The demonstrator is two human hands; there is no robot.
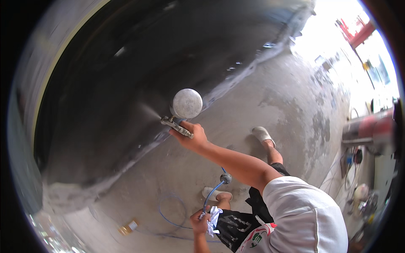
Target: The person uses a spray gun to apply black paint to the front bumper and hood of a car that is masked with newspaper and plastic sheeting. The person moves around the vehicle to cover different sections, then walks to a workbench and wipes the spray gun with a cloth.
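Note:
My right hand (pixel 195 138) is closed around the handle of a metal spray gun (pixel 178 127) with a round, pale cup (pixel 187 103) on top. A fine mist (pixel 150 111) fans out from its nozzle toward a large, dark, smooth panel (pixel 114 97), which the gun does not touch. Low down near my shorts, my left hand (pixel 199 221) grips a blue air hose (pixel 211 195) together with a crumpled white cloth (pixel 214 217). A dark round piece (pixel 226 178) sits on the hose, below my right forearm.
Along the panel's lower side runs a pale, wrinkled edge (pixel 236 78). Loops of hose (pixel 171 221) lie on the grey concrete floor (pixel 270 101), near a small yellowish-brown item (pixel 128 227). Blurred red equipment (pixel 369 131) and cluttered gear (pixel 363 198) stand at the right.

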